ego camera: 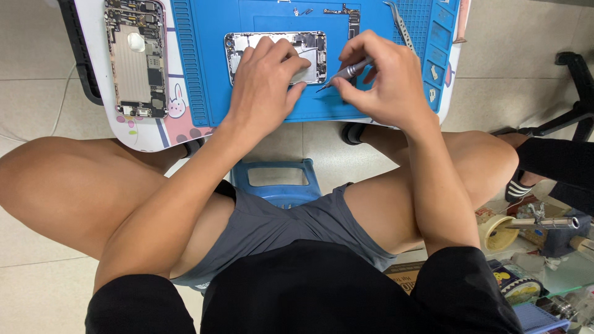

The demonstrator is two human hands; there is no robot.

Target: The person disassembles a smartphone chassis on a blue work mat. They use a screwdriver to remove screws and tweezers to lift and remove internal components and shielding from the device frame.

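An opened phone housing (312, 57) lies on a blue repair mat (198, 74) on a small white table. My left hand (263, 83) rests flat on the housing, fingers spread over it and pressing it down. My right hand (380, 77) grips a thin metal screwdriver (345, 73) like a pen, its tip pointing down-left at the mat just below the housing's right end. Much of the housing is hidden under my left hand.
A second opened phone (135, 59) with exposed boards lies on the table's left side. Tweezers (401, 25) and a narrow circuit board (352, 17) lie on the mat's far part. A blue stool (278, 182) is under me. Tape rolls and tools (526, 229) clutter the floor at right.
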